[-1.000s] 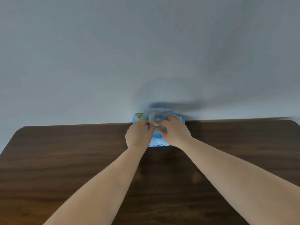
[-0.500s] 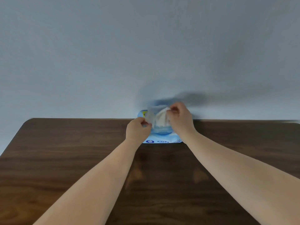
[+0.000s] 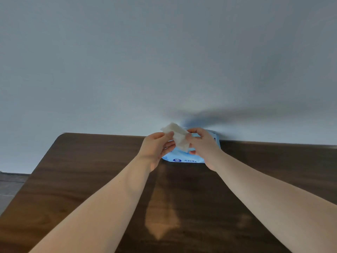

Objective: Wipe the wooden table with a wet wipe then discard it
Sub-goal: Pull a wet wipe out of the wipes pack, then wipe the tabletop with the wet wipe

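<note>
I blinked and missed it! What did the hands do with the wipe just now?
The wipe came up out of the blue pack. Earlier only the right hand pinched it at the opening; now the left hand has taken hold too, and both hold it above the pack. The pack stayed at the table's far edge.

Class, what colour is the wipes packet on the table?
Light blue, seen in the head view: packet.

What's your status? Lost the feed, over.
Both hands, left and right, hold the wipe above the pack. Table not yet wiped. Nothing in the way.
</note>
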A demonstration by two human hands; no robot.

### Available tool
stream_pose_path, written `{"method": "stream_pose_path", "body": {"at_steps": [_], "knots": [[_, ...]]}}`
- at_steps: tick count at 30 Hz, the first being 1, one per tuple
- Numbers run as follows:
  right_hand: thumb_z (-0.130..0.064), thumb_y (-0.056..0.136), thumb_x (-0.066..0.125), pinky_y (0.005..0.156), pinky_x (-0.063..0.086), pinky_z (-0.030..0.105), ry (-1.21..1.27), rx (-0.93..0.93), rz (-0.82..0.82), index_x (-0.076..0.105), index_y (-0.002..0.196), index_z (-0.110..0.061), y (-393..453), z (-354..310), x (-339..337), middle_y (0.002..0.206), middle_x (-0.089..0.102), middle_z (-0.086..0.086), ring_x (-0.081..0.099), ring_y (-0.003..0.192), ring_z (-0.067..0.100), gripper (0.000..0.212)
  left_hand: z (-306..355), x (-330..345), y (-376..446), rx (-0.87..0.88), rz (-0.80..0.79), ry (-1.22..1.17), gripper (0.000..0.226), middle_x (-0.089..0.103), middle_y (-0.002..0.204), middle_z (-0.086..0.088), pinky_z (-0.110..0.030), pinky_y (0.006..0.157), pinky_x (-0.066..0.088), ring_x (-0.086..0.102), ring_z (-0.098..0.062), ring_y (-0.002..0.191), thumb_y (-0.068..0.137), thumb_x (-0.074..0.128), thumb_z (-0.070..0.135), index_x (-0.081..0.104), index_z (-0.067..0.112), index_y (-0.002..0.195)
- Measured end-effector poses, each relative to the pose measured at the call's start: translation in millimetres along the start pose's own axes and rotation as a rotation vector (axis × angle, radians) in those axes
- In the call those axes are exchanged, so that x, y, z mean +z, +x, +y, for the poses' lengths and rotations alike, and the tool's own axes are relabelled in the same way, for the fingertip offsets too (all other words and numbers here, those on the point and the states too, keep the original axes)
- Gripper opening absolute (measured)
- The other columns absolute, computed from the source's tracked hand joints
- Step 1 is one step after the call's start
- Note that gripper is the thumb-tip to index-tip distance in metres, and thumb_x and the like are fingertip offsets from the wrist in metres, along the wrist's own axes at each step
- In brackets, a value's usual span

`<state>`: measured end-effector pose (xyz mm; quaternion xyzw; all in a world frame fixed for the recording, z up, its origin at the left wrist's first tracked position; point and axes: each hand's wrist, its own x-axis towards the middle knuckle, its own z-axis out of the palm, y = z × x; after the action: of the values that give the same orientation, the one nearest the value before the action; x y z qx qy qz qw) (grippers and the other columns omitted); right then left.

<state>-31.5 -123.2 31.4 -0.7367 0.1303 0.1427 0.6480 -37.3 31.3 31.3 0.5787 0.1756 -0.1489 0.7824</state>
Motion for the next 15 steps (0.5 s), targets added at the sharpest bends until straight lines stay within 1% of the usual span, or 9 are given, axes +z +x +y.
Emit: {"method": "stream_pose_path", "body": {"at_steps": [1,3,5,6,7,8,10,12,15], "knots": [[-0.028,0.089,0.061,0.069,0.049,0.028,-0.121,-0.034,0.018,0.057,0.102,-0.028,-1.9,2.1,5.0,0.103,0.061,0.001,0.06,0.085,0.015,0.013,0.4,-2.4,-4.9,0.028,0.018,0.026,0.013,0.072,0.087,-0.01,-0.026,0.078,0.057,0.07,-0.016,0.078,0.089,0.065,0.017,0.067,0.004,0.088],[-0.031,0.083,0.069,0.077,0.044,0.029,-0.416,-0.27,0.167,0.054,0.106,-0.023,-4.6,3.6,14.7,0.1,0.052,-0.001,0.053,0.089,0.017,0.029,2.0,-8.2,-14.6,0.07,0.063,0.073,0.021,0.072,0.083,-0.012,-0.029,0.082,0.057,0.07,-0.018,0.08,0.086,0.068,0.02,0.067,-0.001,0.088],[-0.03,0.084,0.067,0.077,0.042,0.03,-0.463,-0.455,0.203,0.059,0.093,-0.018,-11.5,-2.1,26.5,0.09,0.054,-0.003,0.052,0.084,0.016,0.017,4.9,-15.7,-24.2,0.096,0.101,0.131,0.032,0.072,0.09,-0.018,-0.033,0.086,0.056,0.07,-0.024,0.088,0.081,0.073,0.026,0.068,-0.004,0.093],[-0.03,0.089,0.062,0.074,0.042,0.029,-0.41,-0.441,0.113,0.062,0.085,-0.018,-15.8,-6.5,33.2,0.082,0.057,-0.004,0.053,0.079,0.014,0.012,7.1,-20.0,-29.5,0.107,0.109,0.143,0.036,0.072,0.093,-0.019,-0.034,0.086,0.056,0.07,-0.025,0.091,0.078,0.075,0.028,0.068,-0.004,0.093],[-0.032,0.092,0.056,0.07,0.042,0.027,-0.339,-0.371,-0.002,0.064,0.08,-0.02,-19.2,-10.1,40.0,0.077,0.06,-0.005,0.055,0.074,0.012,0.019,9.0,-25.2,-34.2,0.114,0.11,0.141,0.039,0.072,0.095,-0.019,-0.034,0.086,0.055,0.07,-0.024,0.092,0.076,0.076,0.031,0.069,-0.004,0.093],[-0.035,0.094,0.053,0.069,0.044,0.024,-0.257,-0.269,-0.115,0.067,0.082,-0.02,-24.1,-14.1,46.2,0.077,0.063,-0.006,0.058,0.074,0.011,0.024,10.5,-31.0,-38.8,0.114,0.106,0.127,0.04,0.073,0.096,-0.018,-0.033,0.085,0.055,0.07,-0.024,0.092,0.075,0.076,0.031,0.069,-0.003,0.093],[-0.041,0.092,0.056,0.078,0.051,0.025,-0.13,-0.103,-0.256,0.07,0.1,-0.015,-25.6,-16.0,59.1,0.094,0.07,-0.001,0.065,0.089,0.015,0.03,12.3,-44.8,-46.0,0.111,0.106,0.117,0.034,0.072,0.097,-0.017,-0.033,0.085,0.055,0.07,-0.022,0.092,0.078,0.073,0.028,0.069,-0.002,0.093],[-0.037,0.089,0.062,0.088,0.054,0.034,-0.081,-0.034,-0.296,0.069,0.107,-0.013,-20.4,-11.6,73.3,0.103,0.07,0.004,0.066,0.099,0.022,0.03,11.1,-61.1,-50.5,0.097,0.129,0.135,0.03,0.071,0.099,-0.017,-0.033,0.085,0.056,0.07,-0.023,0.092,0.08,0.071,0.025,0.069,-0.002,0.094],[-0.034,0.09,0.062,0.095,0.052,0.043,-0.029,0.059,-0.27,0.067,0.11,-0.012,-14.8,-3.8,98.1,0.107,0.07,0.008,0.065,0.101,0.025,0.03,9.2,-91.1,-53.7,0.068,0.162,0.161,0.029,0.072,0.099,-0.014,-0.034,0.086,0.056,0.071,-0.02,0.091,0.081,0.071,0.024,0.068,-0.001,0.094]]}}
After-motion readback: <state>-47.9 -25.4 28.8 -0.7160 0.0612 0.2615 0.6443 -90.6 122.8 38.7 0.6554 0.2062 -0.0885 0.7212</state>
